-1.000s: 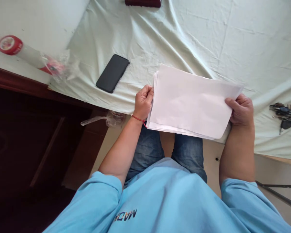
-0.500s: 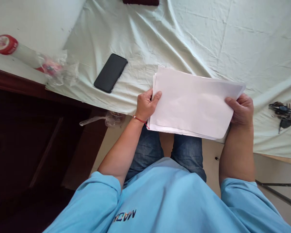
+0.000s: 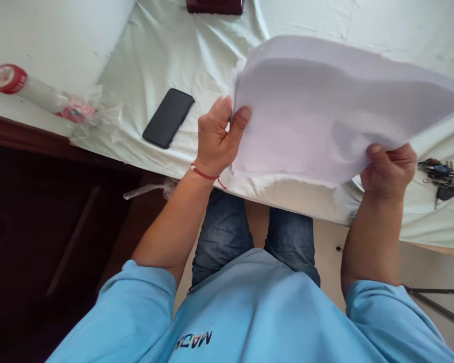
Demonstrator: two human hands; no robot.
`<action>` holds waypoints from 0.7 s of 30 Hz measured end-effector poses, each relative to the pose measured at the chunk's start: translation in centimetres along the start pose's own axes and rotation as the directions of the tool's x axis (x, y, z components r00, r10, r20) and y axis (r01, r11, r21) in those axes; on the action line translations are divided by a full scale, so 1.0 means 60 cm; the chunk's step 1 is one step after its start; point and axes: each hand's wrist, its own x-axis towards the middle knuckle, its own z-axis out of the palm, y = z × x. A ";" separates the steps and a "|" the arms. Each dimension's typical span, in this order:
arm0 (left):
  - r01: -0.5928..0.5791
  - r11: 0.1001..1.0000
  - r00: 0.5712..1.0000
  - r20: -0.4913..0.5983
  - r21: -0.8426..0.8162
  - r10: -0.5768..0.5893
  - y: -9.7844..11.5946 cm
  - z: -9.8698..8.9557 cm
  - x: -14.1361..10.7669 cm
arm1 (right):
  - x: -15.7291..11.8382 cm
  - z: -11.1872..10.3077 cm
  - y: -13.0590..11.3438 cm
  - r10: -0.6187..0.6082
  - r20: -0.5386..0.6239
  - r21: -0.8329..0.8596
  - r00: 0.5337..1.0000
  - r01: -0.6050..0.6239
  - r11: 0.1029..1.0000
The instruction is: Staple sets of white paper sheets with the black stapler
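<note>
A stack of white paper sheets [image 3: 302, 116] is held up above the cloth-covered table, its top surface bent and wavy. My left hand [image 3: 221, 133] grips the stack's left edge, thumb on top and fingers behind; a red string bracelet circles that wrist. On the right, my right hand [image 3: 389, 169] pinches the lower right part of the sheets, thumb on top, and the paper bulges beside it. The stack's right corner reaches out beyond that hand.
A black phone [image 3: 168, 118] lies left of the paper. Farther left are a red-capped bottle [image 3: 8, 78] and a clear plastic wrapper [image 3: 106, 113]. Keys [image 3: 442, 177] rest at the right on the pale cloth [image 3: 155, 55]. A dark red object [image 3: 215, 6] sits at the top.
Both hands have raised the stack of paper, which looks larger and more curved. My left hand has moved up and left, my right hand slightly right.
</note>
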 end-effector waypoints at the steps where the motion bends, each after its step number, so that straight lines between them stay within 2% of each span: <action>1: -0.080 0.997 0.997 0.008 0.022 0.080 0.011 0.000 0.012 | 0.005 0.003 -0.005 -0.053 -0.006 -0.017 0.999 0.053 0.998; 3: -0.201 0.980 0.979 0.029 -0.016 0.201 0.023 0.001 0.026 | 0.011 0.003 -0.015 -0.126 0.005 -0.063 0.992 0.126 0.990; 5: -0.218 0.973 0.975 0.020 -0.077 0.220 0.013 0.004 0.026 | 0.011 -0.004 -0.019 -0.124 0.031 -0.104 0.992 0.127 0.986; 7: -0.112 0.988 0.993 0.013 -0.110 0.114 -0.017 0.009 0.012 | 0.008 -0.013 -0.016 -0.055 0.054 -0.143 0.997 0.062 0.988; 9: 0.033 0.992 0.996 0.082 -0.119 -0.023 -0.055 0.015 -0.009 | 0.004 -0.020 -0.010 0.028 0.066 -0.190 0.997 -0.015 0.982; 12: 0.108 0.984 0.989 0.115 -0.144 -0.092 -0.095 0.021 -0.036 | 0.002 -0.016 -0.004 0.064 0.078 -0.234 0.995 -0.044 0.971; 16: 0.129 0.975 0.989 0.092 -0.179 -0.114 -0.095 0.012 -0.042 | 0.006 -0.006 -0.014 0.015 0.095 -0.217 0.995 0.006 0.976; 18: 0.138 0.973 0.987 0.107 -0.185 -0.119 -0.091 0.003 -0.040 | 0.006 -0.008 -0.021 0.080 0.092 -0.218 0.992 -0.059 0.974; 21: 0.159 0.970 0.980 0.151 -0.185 -0.131 -0.097 -0.004 -0.045 | 0.005 -0.017 -0.027 0.241 0.102 -0.210 0.965 -0.216 0.954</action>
